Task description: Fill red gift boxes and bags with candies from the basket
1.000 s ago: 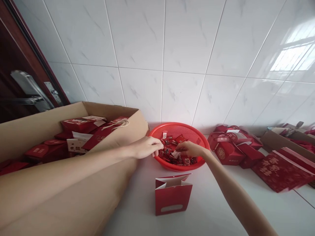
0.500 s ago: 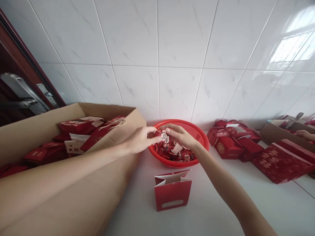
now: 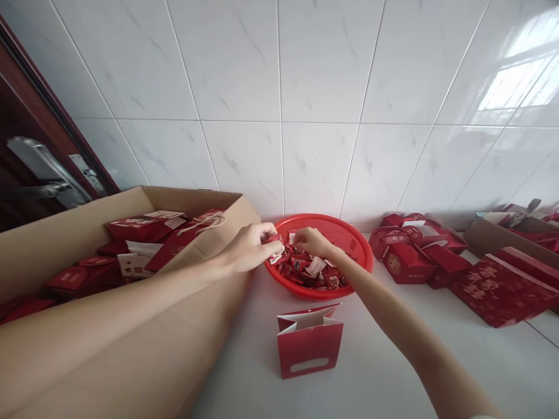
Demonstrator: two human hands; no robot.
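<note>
My left hand (image 3: 253, 247) is closed on a wrapped candy (image 3: 276, 254), red with a pale label, over the left rim of the red plastic basket (image 3: 365, 247). Inside the basket lie many small red wrapped candies (image 3: 315, 266). My right hand (image 3: 312, 241) reaches in above them with its fingers curled together and pointing down. What those fingertips grip, if anything, is hidden. On the white surface in front of the basket, a red paper gift box (image 3: 310, 346) stands upright with its top open.
At left, a big cardboard box (image 3: 209, 297) holds several red gift boxes. More folded red boxes (image 3: 410, 262) are piled at right, beside a red paper bag (image 3: 498, 288) and another carton (image 3: 493, 235). A tiled wall (image 3: 323, 157) rises behind the basket.
Both hands were together on the candy over the basket. My right hand has let go of it and lowered toward the pile, while my left hand keeps the candy, shifted slightly left.
</note>
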